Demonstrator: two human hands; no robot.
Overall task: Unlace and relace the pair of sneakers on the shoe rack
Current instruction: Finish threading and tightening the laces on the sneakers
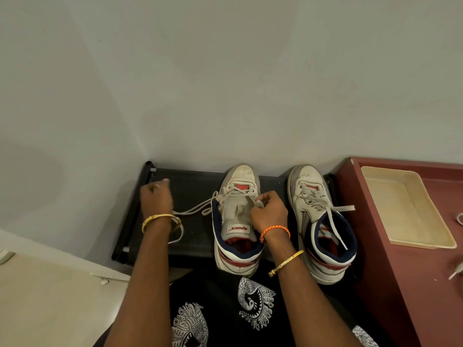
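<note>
Against a grey wall, two sneakers [323, 221] are sitting on a black shoe rack [190, 194]. Left hand [156, 200] is pulling the lace [193, 210] toward the rack's left edge, fingers curled; right hand's [269, 212] fingers are pinching the lace at the left sneaker's [236, 221] eyelets.

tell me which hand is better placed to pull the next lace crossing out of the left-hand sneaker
Right. The right hand already sits over that sneaker, pinching the lace at the eyelets. The left hand is off to the side over the rack, apparently drawing out the freed lace end.
</note>
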